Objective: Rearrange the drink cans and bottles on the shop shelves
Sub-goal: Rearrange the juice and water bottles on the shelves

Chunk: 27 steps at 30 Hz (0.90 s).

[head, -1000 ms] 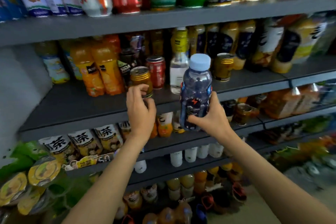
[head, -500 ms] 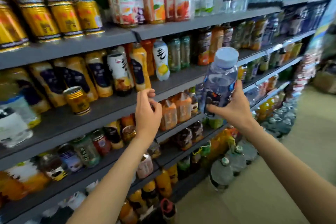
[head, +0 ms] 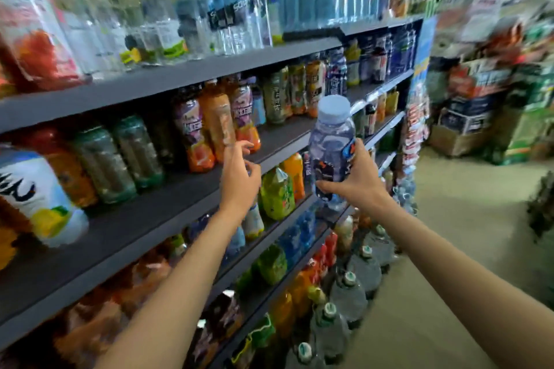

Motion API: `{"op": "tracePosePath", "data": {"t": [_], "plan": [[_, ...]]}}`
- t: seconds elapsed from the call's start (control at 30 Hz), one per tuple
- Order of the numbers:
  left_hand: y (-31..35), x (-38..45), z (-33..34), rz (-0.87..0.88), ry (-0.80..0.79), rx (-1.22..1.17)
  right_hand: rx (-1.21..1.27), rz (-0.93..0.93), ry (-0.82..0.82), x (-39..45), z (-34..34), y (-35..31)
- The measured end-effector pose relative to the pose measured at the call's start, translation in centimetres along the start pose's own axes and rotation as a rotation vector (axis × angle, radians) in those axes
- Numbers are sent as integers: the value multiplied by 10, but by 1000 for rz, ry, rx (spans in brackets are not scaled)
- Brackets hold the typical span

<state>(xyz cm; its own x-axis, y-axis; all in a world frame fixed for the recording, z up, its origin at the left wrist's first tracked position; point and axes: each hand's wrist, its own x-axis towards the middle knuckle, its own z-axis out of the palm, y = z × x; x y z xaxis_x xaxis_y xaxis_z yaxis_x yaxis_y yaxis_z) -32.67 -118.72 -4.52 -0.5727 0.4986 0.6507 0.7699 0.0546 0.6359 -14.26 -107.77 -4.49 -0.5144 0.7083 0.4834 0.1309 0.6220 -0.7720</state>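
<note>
a person's right hand (head: 358, 178) is gripping an upright blue-capped drink bottle (head: 331, 147) beside dark shop shelves (head: 168, 189); the left hand (head: 239, 177) is hovering empty, fingers loosely curled.

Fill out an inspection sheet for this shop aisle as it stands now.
Surface: dark shelf, bare patch at its front.
Job's things: blue-capped bottle held upright, off the shelf; orange juice bottles standing on the shelf.
Clutter: large water jugs on the floor at the shelf foot.
Grippers: right hand grips the bottle; left hand holds nothing, fingers loosely curled near the shelf edge.
Cables: nothing seen.
Surroundings: stacked cartons across the aisle, blurred.
</note>
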Motion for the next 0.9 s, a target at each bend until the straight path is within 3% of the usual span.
{"op": "tracePosePath", "data": {"t": [0.27, 0.37, 0.67, 0.9], "plan": [[33, 112, 174, 8, -197, 131, 21, 70, 117, 145, -84, 132], [44, 146, 237, -15, -177, 159, 54, 74, 133, 205, -111, 182], [55, 218, 408, -236, -161, 231, -61, -99, -84, 370, -190, 307], [34, 291, 468, -356, -14, 245, 10, -173, -146, 485, -167, 351]]}}
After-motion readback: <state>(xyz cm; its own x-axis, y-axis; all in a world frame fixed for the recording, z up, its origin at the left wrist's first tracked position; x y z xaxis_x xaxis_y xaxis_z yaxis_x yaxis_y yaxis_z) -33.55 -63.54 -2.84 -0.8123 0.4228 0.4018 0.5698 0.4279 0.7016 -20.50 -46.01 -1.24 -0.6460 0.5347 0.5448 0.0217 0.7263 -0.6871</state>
